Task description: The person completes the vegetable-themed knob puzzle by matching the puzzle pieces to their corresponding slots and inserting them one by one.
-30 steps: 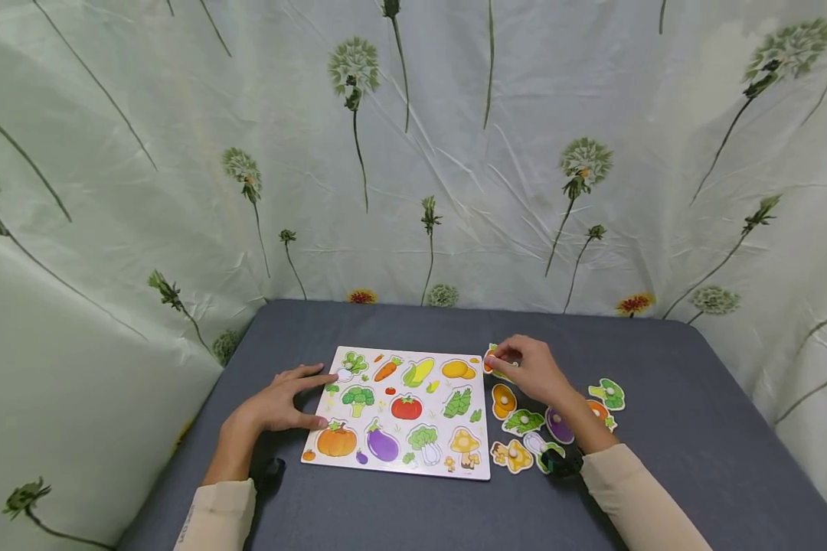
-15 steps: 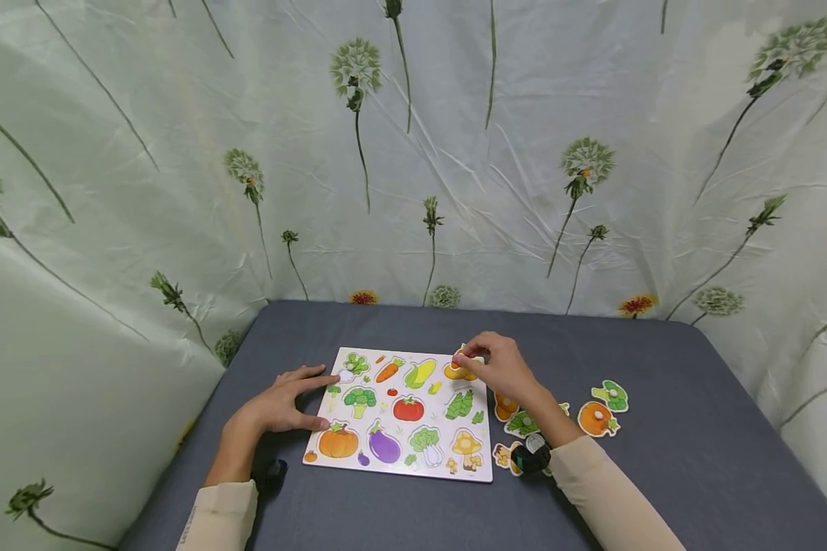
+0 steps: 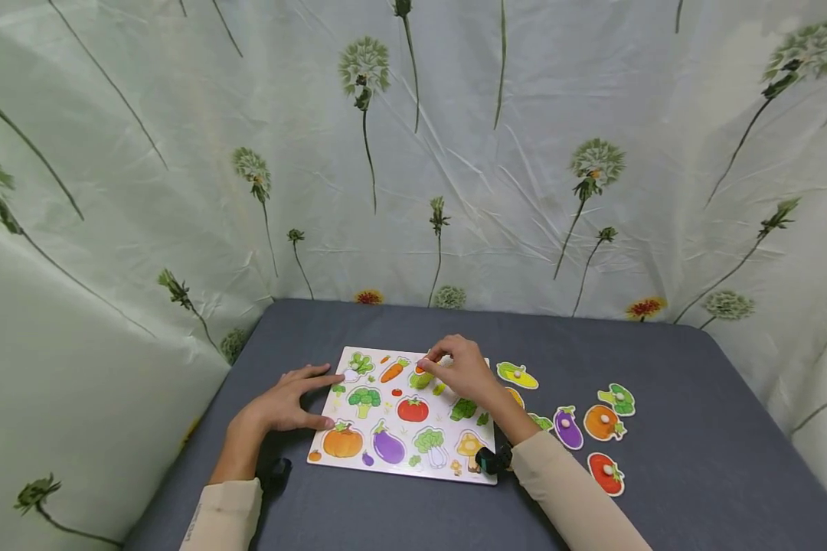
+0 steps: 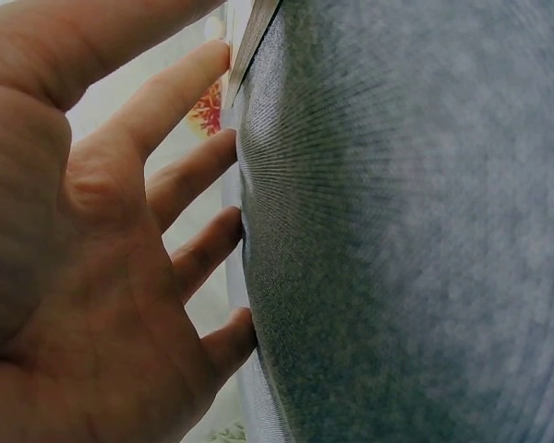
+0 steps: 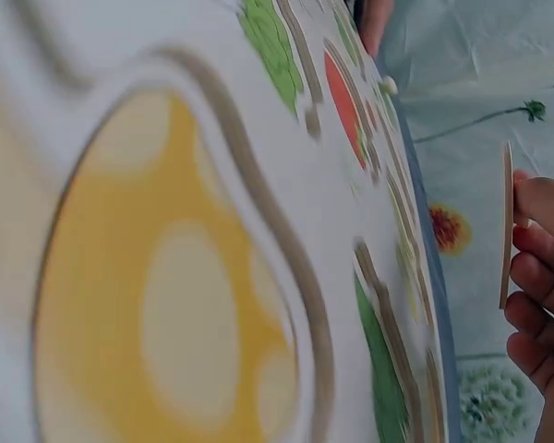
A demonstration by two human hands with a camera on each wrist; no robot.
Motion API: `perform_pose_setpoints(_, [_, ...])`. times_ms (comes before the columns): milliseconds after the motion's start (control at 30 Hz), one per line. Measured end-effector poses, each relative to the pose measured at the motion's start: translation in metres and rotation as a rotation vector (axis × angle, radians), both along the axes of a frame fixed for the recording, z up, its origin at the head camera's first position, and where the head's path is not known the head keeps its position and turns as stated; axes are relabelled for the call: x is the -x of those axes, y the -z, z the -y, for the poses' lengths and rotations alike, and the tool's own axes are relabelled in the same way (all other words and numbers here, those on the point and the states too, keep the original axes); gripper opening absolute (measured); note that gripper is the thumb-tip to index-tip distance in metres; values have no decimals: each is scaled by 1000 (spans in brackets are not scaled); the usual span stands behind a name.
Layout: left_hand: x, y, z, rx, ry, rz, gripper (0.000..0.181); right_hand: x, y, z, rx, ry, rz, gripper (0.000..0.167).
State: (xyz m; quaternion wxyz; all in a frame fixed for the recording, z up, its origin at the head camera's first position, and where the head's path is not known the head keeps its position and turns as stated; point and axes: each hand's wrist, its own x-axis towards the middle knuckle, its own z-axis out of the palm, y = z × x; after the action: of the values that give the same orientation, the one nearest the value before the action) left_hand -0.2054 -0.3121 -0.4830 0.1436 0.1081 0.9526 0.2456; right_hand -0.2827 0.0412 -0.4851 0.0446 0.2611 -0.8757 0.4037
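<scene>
My right hand (image 3: pixel 460 369) pinches a carrot puzzle piece (image 3: pixel 423 367) above the upper middle of the white vegetable board (image 3: pixel 448 467). Edge-on in the right wrist view, the carrot piece (image 5: pixel 507 226) is a thin wooden strip at the fingertips, raised off the board. It partly covers the corn picture. On the board's left edge rest the thumb and index finger of my left hand (image 3: pixel 286 402). Its fingers are spread and fairly straight in the left wrist view, where the hand (image 4: pixel 120 249) is beside the board's edge (image 4: pixel 251 41).
Right of the board lie knobbed pieces: corn (image 3: pixel 517 376), eggplant (image 3: pixel 567 428), pumpkin (image 3: pixel 602 423), broccoli (image 3: pixel 618 399) and tomato (image 3: pixel 606 474). My right forearm hides others. A dark cloth covers the table (image 3: pixel 386 513); a flowered curtain (image 3: pixel 413 153) hangs behind.
My right hand has carried the carrot piece leftward from the table across the board's upper right. The corn, eggplant and tomato pieces have come into view. My left hand stays at the board's edge.
</scene>
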Motion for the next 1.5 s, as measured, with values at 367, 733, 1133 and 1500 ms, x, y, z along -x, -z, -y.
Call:
perform_pose_setpoints(367, [-2, -3, -2, -4, 19, -21, 88, 1, 11, 34, 22, -1, 45, 11])
perform_pose_setpoints(733, [-3, -4, 0, 5, 17, -19, 88, 2, 14, 62, -2, 22, 79, 15])
perform_pose_setpoints(1133, [-1, 1, 0, 16, 6, -13, 89, 3, 23, 72, -75, 44, 74, 18])
perform_pose_setpoints(1500, [0, 0, -1, 15, -4, -3, 90, -1, 22, 72, -134, 45, 17, 18])
